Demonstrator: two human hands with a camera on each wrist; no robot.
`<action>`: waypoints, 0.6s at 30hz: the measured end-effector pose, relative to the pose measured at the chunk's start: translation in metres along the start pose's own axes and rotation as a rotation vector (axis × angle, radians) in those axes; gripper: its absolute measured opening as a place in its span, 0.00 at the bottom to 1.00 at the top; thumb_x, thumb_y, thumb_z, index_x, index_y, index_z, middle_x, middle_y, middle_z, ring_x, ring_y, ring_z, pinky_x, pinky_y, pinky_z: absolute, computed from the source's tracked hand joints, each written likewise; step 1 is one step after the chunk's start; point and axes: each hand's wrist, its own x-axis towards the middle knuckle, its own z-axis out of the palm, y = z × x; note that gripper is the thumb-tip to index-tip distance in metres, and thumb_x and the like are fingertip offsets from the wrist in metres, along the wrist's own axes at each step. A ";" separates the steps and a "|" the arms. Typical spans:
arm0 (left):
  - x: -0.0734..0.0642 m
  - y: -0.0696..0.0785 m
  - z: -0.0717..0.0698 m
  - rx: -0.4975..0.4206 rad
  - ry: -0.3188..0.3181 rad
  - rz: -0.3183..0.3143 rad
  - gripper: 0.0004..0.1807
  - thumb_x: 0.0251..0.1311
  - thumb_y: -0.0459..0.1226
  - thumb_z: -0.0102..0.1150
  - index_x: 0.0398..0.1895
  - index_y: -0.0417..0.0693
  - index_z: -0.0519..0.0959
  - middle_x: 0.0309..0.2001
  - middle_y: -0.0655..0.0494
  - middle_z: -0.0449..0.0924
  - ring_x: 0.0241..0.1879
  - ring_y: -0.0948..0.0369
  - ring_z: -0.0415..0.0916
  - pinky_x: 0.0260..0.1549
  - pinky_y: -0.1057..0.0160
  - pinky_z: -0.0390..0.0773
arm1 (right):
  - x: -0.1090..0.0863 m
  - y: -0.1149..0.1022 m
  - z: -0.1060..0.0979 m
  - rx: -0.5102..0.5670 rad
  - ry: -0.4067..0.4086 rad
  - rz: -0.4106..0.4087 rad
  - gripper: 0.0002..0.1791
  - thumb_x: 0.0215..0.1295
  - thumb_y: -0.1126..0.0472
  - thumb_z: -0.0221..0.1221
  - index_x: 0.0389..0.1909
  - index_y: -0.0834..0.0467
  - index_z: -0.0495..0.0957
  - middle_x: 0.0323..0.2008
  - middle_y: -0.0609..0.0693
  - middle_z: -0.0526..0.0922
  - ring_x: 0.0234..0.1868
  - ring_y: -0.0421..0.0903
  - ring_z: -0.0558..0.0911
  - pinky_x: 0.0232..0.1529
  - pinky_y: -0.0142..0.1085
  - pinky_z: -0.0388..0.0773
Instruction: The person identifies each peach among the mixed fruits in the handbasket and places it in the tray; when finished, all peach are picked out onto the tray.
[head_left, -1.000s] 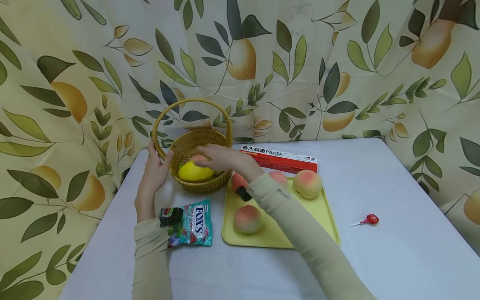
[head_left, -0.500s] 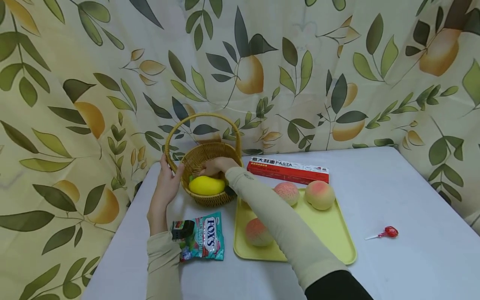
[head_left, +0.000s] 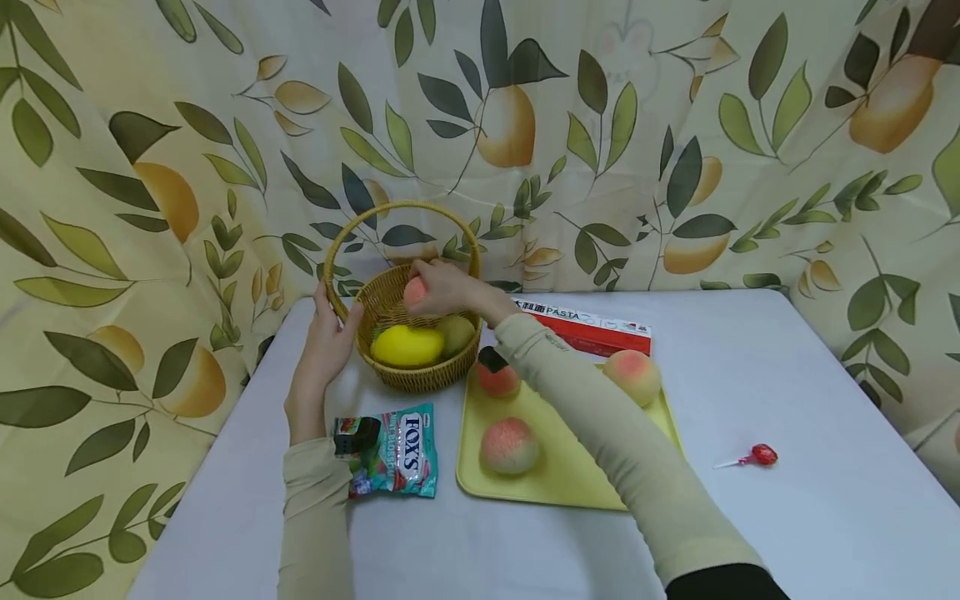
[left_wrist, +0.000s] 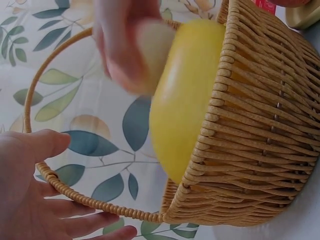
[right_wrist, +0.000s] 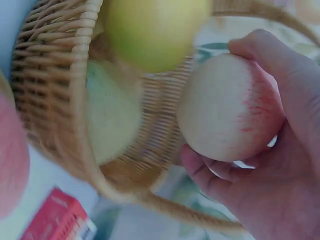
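Observation:
My right hand grips a pink and cream peach just above the wicker basket, thumb on one side and fingers on the other. In the basket lie a smooth yellow fruit and a green fruit. At the basket's left side, my left hand rests against the tall arched handle. Its fingers are extended and the thumb is spread, with the handle between them. The left wrist view shows the right hand and peach blurred beside the yellow fruit.
A yellow tray with several peaches stands right of the basket, partly under my right forearm. Behind it lies a red and white pasta box. A Fox's candy bag lies in front of the basket, and a red lollipop far right.
My right hand was spread over the basket, then reached down inside it. Now it has come up gripping a peach, and the green fruit shows. The left hand stays at the handle.

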 end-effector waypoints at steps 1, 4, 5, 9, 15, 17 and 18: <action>0.000 0.000 0.000 0.000 -0.001 0.002 0.49 0.77 0.59 0.41 0.83 0.49 0.25 0.82 0.32 0.38 0.80 0.34 0.46 0.78 0.33 0.50 | -0.009 0.001 -0.004 0.014 0.021 -0.008 0.33 0.64 0.47 0.63 0.65 0.55 0.67 0.55 0.55 0.78 0.50 0.49 0.78 0.50 0.40 0.78; 0.003 0.000 0.000 0.000 -0.002 0.007 0.48 0.78 0.56 0.41 0.83 0.49 0.25 0.82 0.32 0.38 0.81 0.35 0.45 0.78 0.34 0.50 | -0.043 0.005 -0.012 0.073 0.065 -0.022 0.34 0.61 0.47 0.68 0.63 0.53 0.66 0.52 0.53 0.79 0.47 0.48 0.79 0.46 0.39 0.78; 0.003 0.001 0.000 -0.003 -0.001 0.010 0.47 0.79 0.55 0.41 0.83 0.49 0.25 0.82 0.32 0.38 0.81 0.35 0.45 0.78 0.34 0.50 | -0.057 0.007 -0.015 0.089 0.083 -0.029 0.34 0.59 0.47 0.70 0.62 0.53 0.66 0.51 0.53 0.79 0.46 0.49 0.79 0.45 0.39 0.79; 0.007 0.002 -0.001 -0.012 0.012 0.029 0.47 0.79 0.54 0.43 0.83 0.50 0.26 0.83 0.33 0.39 0.81 0.37 0.45 0.79 0.35 0.49 | -0.113 0.014 -0.022 0.142 0.146 -0.012 0.36 0.58 0.48 0.73 0.60 0.54 0.65 0.53 0.54 0.78 0.50 0.51 0.79 0.51 0.45 0.80; 0.005 0.002 -0.004 -0.041 0.017 0.043 0.46 0.79 0.51 0.44 0.83 0.50 0.26 0.83 0.36 0.38 0.82 0.39 0.42 0.80 0.37 0.47 | -0.190 0.026 -0.013 0.213 0.152 0.075 0.33 0.59 0.47 0.73 0.59 0.53 0.69 0.56 0.50 0.78 0.54 0.48 0.79 0.53 0.44 0.80; 0.004 0.001 -0.004 -0.045 0.012 0.035 0.46 0.79 0.51 0.44 0.83 0.51 0.26 0.84 0.37 0.37 0.82 0.40 0.42 0.80 0.37 0.47 | -0.213 0.029 -0.006 0.209 0.106 0.114 0.31 0.60 0.46 0.72 0.58 0.51 0.70 0.54 0.47 0.79 0.52 0.47 0.79 0.51 0.42 0.80; 0.002 0.001 -0.004 -0.047 0.009 0.031 0.47 0.79 0.51 0.44 0.83 0.52 0.26 0.84 0.38 0.37 0.83 0.40 0.42 0.80 0.37 0.47 | -0.222 0.029 -0.003 0.206 0.077 0.126 0.30 0.60 0.46 0.72 0.58 0.50 0.71 0.54 0.46 0.79 0.53 0.46 0.79 0.52 0.42 0.79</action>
